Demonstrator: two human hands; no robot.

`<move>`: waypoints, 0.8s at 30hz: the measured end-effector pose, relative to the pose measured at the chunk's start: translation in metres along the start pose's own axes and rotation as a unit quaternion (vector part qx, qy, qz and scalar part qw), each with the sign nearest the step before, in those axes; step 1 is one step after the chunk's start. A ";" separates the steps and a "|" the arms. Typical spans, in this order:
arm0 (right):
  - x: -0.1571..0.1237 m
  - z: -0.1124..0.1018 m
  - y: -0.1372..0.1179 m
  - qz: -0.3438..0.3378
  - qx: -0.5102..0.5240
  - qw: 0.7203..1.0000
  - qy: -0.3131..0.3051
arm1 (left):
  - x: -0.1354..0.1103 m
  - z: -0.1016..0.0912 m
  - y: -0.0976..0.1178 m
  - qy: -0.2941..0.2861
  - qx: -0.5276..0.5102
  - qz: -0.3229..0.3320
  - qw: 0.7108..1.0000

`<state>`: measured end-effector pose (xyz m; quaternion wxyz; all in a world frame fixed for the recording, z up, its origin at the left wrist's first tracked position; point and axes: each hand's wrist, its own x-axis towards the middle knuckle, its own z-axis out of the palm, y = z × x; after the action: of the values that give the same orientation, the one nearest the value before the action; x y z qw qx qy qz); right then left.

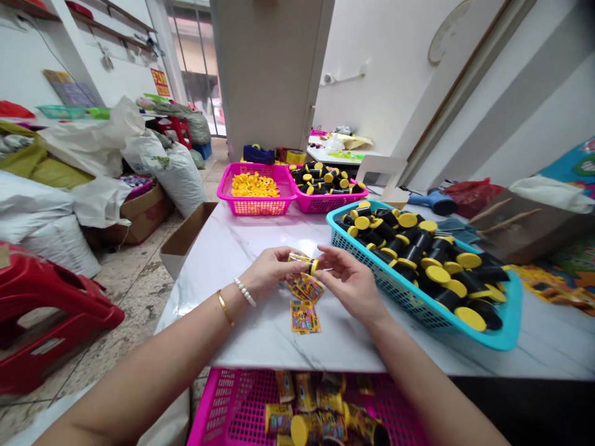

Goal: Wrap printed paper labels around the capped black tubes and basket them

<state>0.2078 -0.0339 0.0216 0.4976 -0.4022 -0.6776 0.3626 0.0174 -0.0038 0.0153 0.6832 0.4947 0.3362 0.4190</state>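
Over the white table, my left hand [272, 270] is closed on a small black tube with a yellow cap and a printed yellow wrap, and its thumb lies along the side. The fingertips of my right hand [349, 280] are at the capped end of the tube [310, 265], thumb below and fingers curved above. Partly under the hands lies a group of printed yellow labels [310, 288]. Nearer to me is another small stack of labels [304, 317]. The inner side of my left fingers is hidden.
A blue basket [504, 337] of black, yellow-capped tubes stands at right. Behind are a pink basket [253, 209] of yellow parts and another pink basket [320, 203] of tubes. Below the table edge, a pink basket [220, 412] holds labelled tubes. A red stool [51, 310] stands left.
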 end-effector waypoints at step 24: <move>0.001 0.009 0.005 -0.026 -0.014 0.997 0.074 | -0.008 0.006 0.013 -0.017 0.119 0.055 0.991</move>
<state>0.1999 -0.0316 0.0149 0.5504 -0.4170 -0.6539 0.3093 0.0165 -0.0115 0.0298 0.6012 0.5972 0.3442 0.4043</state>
